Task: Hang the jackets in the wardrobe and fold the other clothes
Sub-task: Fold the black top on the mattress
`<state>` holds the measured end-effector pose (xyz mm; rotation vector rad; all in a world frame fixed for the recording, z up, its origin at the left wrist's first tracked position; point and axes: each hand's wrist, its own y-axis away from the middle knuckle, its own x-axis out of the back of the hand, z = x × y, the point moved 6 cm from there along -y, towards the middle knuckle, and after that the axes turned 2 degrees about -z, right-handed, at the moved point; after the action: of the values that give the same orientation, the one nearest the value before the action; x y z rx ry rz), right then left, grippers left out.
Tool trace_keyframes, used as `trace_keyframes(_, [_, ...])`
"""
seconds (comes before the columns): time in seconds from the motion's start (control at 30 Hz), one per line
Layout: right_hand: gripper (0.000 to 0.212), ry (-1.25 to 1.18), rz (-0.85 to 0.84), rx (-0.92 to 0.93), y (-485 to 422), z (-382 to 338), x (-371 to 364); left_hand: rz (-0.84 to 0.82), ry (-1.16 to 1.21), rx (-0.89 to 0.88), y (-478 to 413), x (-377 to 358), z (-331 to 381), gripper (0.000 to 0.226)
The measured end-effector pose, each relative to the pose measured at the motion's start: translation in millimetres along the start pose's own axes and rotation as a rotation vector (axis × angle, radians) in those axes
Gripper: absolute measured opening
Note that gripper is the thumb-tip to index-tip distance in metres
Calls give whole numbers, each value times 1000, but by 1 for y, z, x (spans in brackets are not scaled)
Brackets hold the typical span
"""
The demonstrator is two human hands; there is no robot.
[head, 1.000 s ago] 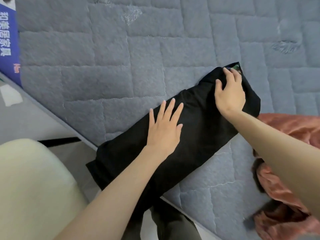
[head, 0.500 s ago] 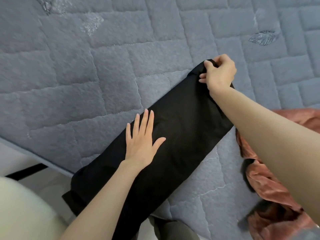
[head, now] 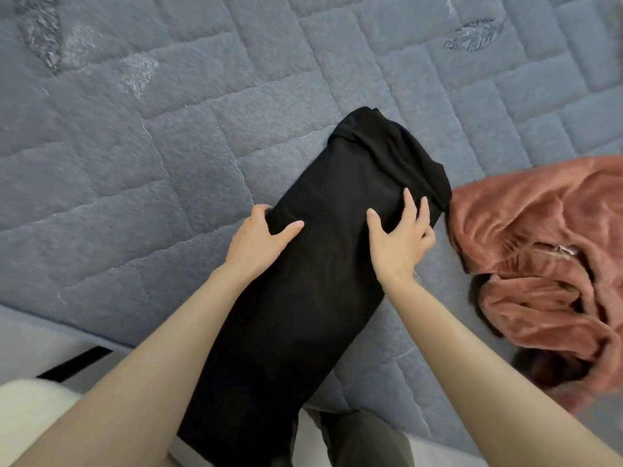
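I see the black garment (head: pixel 323 298) on the bed (head: pixel 135 163), tail overhanging at 6 o'clock. The left hand (head: pixel 259 237) and right hand (head: pixel 397 241) each grip a side edge. Risk: the overhang drags the fold loose on lifting.

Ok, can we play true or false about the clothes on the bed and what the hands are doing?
1. Both the left hand and the right hand touch the long black folded cloth. True.
2. The rust-pink velvety garment is neatly folded. False: it lies crumpled, to the right of the black cloth.
3. The black cloth lies on the grey-blue quilted bed cover. True.
4. The left hand is up in the air, holding nothing. False: it grips the black cloth's left edge, thumb on top.
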<state>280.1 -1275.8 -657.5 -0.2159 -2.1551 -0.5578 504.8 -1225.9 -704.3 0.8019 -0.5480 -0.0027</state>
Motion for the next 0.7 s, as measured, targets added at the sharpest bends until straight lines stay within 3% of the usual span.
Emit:
trace_keyframes(0.1, [79,-368,-27,-440,33,57,-6,-28,-2,18,-2,2,2,66])
trace_keyframes(0.2, [65,-741,-229,-639,57,82,-28,-93,9,42,-7,-1,2,52])
trace_keyframes(0.3, [61,-797,-476,-584,63,81,-36,-146,119,79,-4,-2,-1,43])
trace_keyframes(0.4, [56,-872,-791,-626,77,72,-39,-211,185,155,8,-7,-4,52])
trace_keyframes(0.47, [51,-880,-914,-645,86,67,-34,-247,210,196,20,-4,-3,56])
trace_keyframes(0.6, [42,-882,-871,-561,86,52,3,-239,282,198,49,21,20,59])
trace_keyframes(0.7, [39,-880,-774,-425,70,27,53,-227,398,88,74,34,60,60])
